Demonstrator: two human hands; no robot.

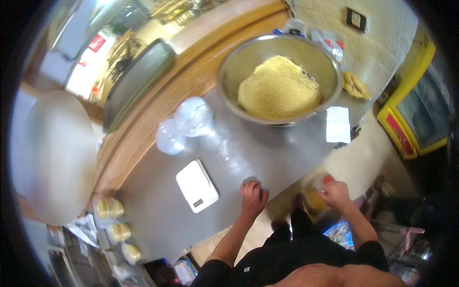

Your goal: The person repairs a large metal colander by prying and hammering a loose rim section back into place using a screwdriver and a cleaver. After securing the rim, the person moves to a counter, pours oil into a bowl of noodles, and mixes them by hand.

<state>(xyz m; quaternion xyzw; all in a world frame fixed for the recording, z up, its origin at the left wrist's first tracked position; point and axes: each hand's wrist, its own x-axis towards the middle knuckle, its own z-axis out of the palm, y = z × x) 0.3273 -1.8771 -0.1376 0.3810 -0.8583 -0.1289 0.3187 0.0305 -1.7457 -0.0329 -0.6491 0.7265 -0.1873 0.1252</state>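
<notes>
My left hand (pixel 254 197) is at the near edge of the metal counter (pixel 229 172), fingers loosely curled and thumb apart, with nothing visible in it. Beyond the counter's edge, my right hand (pixel 335 193) grips a see-through container (pixel 315 199) with a red part at the top and yellow-orange colour in it; it is too blurred to name more exactly. A white digital kitchen scale (pixel 197 186) lies left of my left hand, its platform bare. Farther back stands a wide steel bowl (pixel 229 64) holding a mound of pale yellow, crumbly food (pixel 279 89).
Clear plastic tubs (pixel 193 116) stand behind the scale. Several filled tubs (pixel 108 208) line the counter's left end. White paper (pixel 338 125) and a yellow bundle (pixel 355 86) lie right of the bowl. A yellow-framed cooler (pixel 412 107) stands at right. A blurred person (pixel 59 158) is at left.
</notes>
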